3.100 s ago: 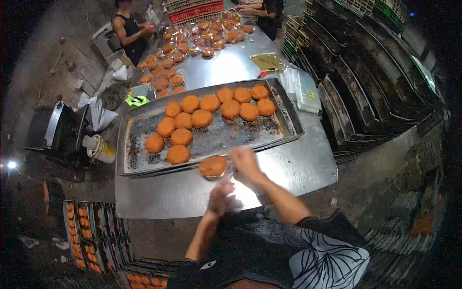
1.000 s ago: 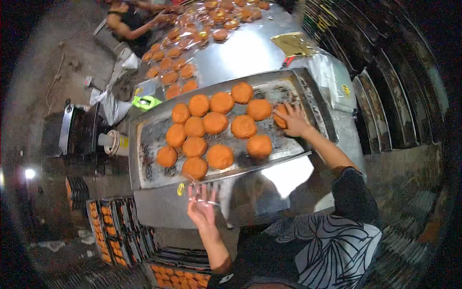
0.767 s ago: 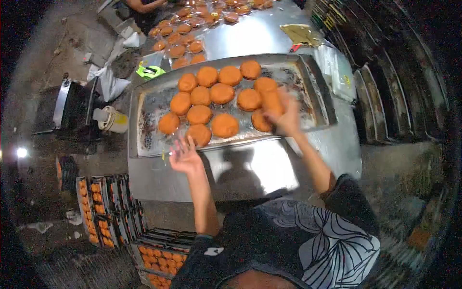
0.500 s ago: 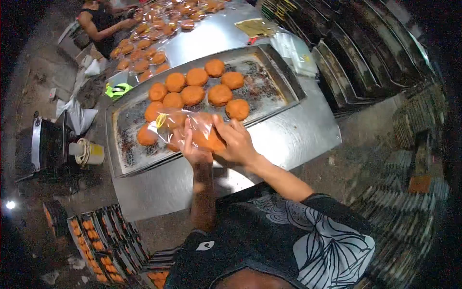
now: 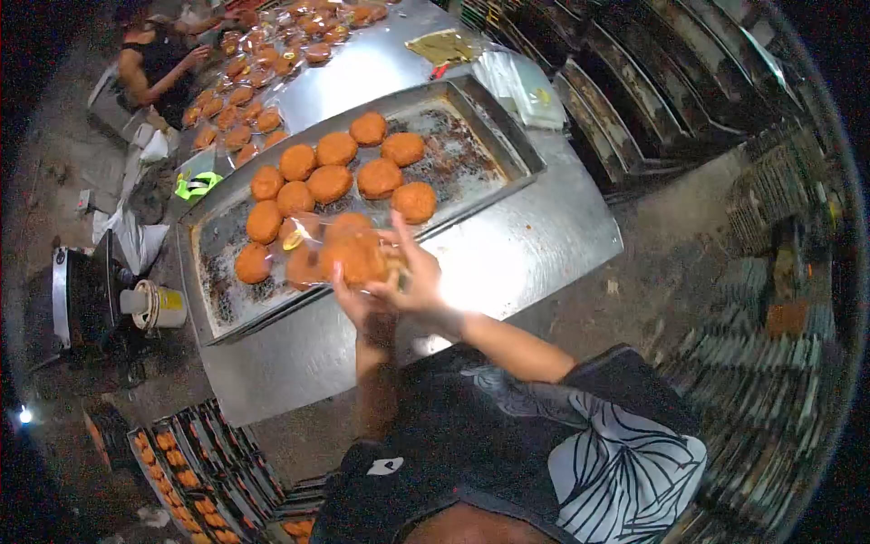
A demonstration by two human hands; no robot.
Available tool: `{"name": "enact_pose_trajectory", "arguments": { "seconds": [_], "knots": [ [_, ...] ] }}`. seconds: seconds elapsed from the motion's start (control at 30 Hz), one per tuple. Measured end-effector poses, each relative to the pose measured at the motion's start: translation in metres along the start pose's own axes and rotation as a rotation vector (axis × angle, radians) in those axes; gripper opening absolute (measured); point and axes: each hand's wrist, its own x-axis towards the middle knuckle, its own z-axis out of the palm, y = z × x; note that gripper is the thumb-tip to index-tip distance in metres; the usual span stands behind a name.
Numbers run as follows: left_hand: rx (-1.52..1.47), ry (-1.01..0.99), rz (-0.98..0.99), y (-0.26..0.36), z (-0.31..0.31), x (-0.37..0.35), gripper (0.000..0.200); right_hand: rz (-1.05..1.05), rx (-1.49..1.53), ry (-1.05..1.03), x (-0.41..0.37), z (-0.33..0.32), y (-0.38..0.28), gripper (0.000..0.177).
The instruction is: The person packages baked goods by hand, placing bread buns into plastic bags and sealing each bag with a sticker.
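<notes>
Over the near edge of a baking tray (image 5: 489, 204), a clear plastic bag (image 5: 292, 238) with a yellow label holds round orange-brown buns (image 5: 353, 254). My left hand (image 5: 360, 304) is closed round the bag's near side, thumb up against the buns. At the bag's right end my right hand (image 5: 415, 272) has its fingers curled on the gathered plastic, partly blurred. Several loose buns (image 5: 330, 183) sit on the tray just beyond the bag. How many buns are inside the bag is hard to make out.
Bagged buns (image 5: 263, 63) cover the far left of the metal table (image 5: 299, 381), where another person (image 5: 154, 68) works. A stack of plastic bags (image 5: 526, 91) lies by the tray's far right corner. Dark trays (image 5: 625, 91) stand at the right; a white bucket (image 5: 161, 305) is at left.
The bag has turned so the buns bunch together between my hands. My right hand has moved round to the bag's end. The whole view has shifted slightly.
</notes>
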Motion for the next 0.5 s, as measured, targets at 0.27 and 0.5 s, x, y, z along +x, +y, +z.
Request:
{"name": "enact_pose_trajectory", "arguments": {
  "seconds": [0.27, 0.5],
  "knots": [
    [0.883, -0.259, -0.330, -0.089, -0.092, -0.001, 0.024, 0.044, -0.425, -0.099, 0.102, -0.088, 0.039, 0.027],
    [1.678, -0.678, 0.510, -0.129, -0.154, 0.028, 0.020, -0.267, -0.245, -0.417, 0.089, -0.081, 0.030, 0.051]
  ]
}}
